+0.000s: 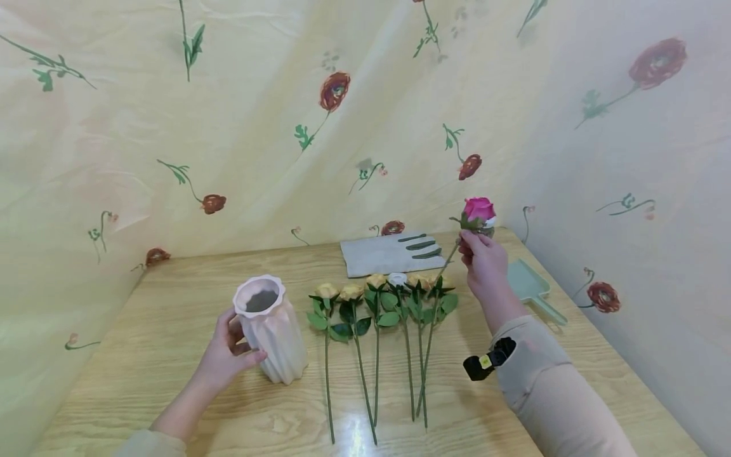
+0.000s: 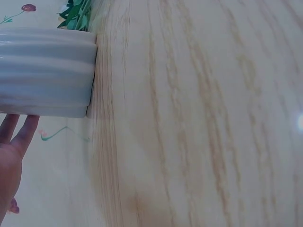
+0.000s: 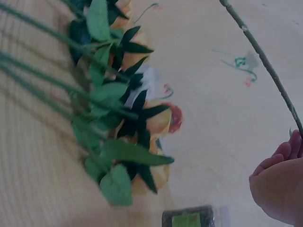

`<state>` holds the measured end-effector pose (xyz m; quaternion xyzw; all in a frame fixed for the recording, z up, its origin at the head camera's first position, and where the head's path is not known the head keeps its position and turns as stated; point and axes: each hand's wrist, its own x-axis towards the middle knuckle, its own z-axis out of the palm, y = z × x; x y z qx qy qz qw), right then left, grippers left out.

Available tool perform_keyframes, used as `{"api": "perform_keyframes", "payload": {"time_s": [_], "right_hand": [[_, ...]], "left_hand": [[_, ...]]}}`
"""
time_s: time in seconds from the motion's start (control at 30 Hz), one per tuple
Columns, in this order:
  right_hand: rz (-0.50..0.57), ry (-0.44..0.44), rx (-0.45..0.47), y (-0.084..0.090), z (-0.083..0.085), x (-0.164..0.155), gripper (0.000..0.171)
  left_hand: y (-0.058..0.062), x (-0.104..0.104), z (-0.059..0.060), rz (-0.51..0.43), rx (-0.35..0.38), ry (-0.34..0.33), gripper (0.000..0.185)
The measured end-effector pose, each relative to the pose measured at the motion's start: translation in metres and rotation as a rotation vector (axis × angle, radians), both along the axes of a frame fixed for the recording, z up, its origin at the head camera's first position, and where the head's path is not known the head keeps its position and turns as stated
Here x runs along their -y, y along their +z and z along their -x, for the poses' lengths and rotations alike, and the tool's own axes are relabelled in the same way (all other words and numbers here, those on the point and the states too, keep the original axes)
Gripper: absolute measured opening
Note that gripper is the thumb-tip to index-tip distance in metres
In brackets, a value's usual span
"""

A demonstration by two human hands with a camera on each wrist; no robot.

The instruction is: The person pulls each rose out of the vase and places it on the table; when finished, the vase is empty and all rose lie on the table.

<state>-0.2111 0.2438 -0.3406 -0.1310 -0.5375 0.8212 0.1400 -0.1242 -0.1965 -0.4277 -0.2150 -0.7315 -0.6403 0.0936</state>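
Note:
A white ribbed vase (image 1: 274, 343) with a scalloped rim stands on the table, tilted slightly in the head view. My left hand (image 1: 231, 352) holds it from the left, thumb across the front and fingers behind. In the left wrist view, fingertips (image 2: 28, 127) touch the wall of the vase (image 2: 47, 71). My right hand (image 1: 482, 257) pinches a pink rose (image 1: 478, 209) just below the bloom, raised over the table's back right. Its bare stem (image 3: 265, 61) slants down past the hand in the head view. Several yellow roses (image 1: 351, 292) and a white one (image 1: 397, 279) lie between the hands.
A grey-white glove (image 1: 377, 255) with dark green stripes lies at the table's back edge. A pale green dustpan (image 1: 528, 280) is at the right, beyond my right forearm. A dark item with a green label (image 3: 188, 218) shows low in the right wrist view. Flower-patterned cloth (image 1: 257, 127) hangs behind.

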Motion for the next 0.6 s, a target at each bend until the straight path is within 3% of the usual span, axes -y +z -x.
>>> {"api": "perform_keyframes", "payload": {"time_s": [0.17, 0.37, 0.6], "right_hand": [[-0.059, -0.008, 0.046, -0.013, -0.003, -0.011, 0.006], [-0.14, 0.012, 0.088, -0.031, -0.008, -0.021, 0.008], [-0.354, 0.056, 0.149, -0.058, -0.014, -0.032, 0.008]], "left_hand": [[0.001, 0.001, -0.001, 0.028, 0.015, 0.006, 0.081], [0.002, 0.001, -0.001, 0.015, 0.015, 0.002, 0.081], [0.002, 0.0, -0.001, 0.006, 0.005, -0.004, 0.082]]}}
